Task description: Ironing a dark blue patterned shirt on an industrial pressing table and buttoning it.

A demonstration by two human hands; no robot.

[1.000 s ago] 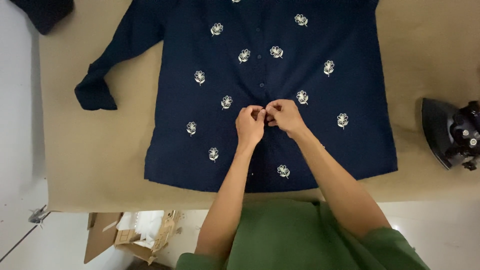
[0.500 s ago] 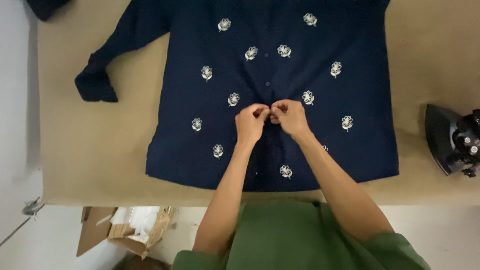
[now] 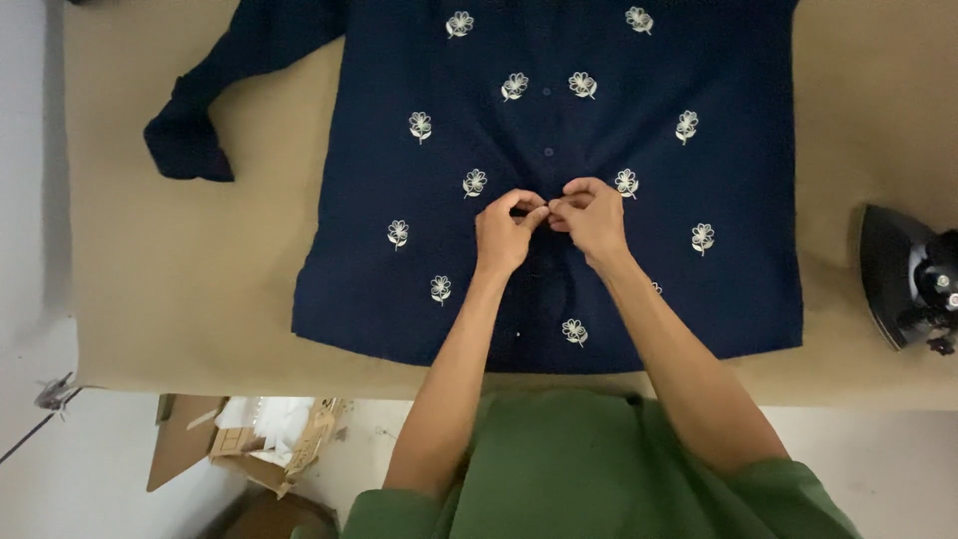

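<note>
At the middle of the tan padded table [image 3: 200, 299] lies a navy shirt [image 3: 419, 289] with small white embroidered flowers, spread flat with its front up, its hem toward six o'clock and its collar end running out of view at twelve. Both hands meet on the button placket at the shirt's centre: the left hand [image 3: 505, 235] and the right hand [image 3: 593, 218] are each pinched shut on the dark cloth, fingertips touching one another over what looks like a button, though the button itself is hidden beneath them. Compared with a second ago, the hands sit at much the same spot on the placket, and the shirt appears lower and larger mainly because the head camera has tilted; the pinch has stayed closed throughout, which suggests, as a judgement only, that this one fastening point is still being worked. Several small buttons show up the placket toward twelve o'clock. One sleeve [image 3: 190, 140] trails out toward ten o'clock, its cuff folded on the table. A black iron [image 3: 903, 274] rests at three o'clock near the table edge, well apart from the hands. Below the table at seven o'clock sits an open cardboard box [image 3: 249, 449] on the floor. Nothing lies between the hands and the placket.
</note>
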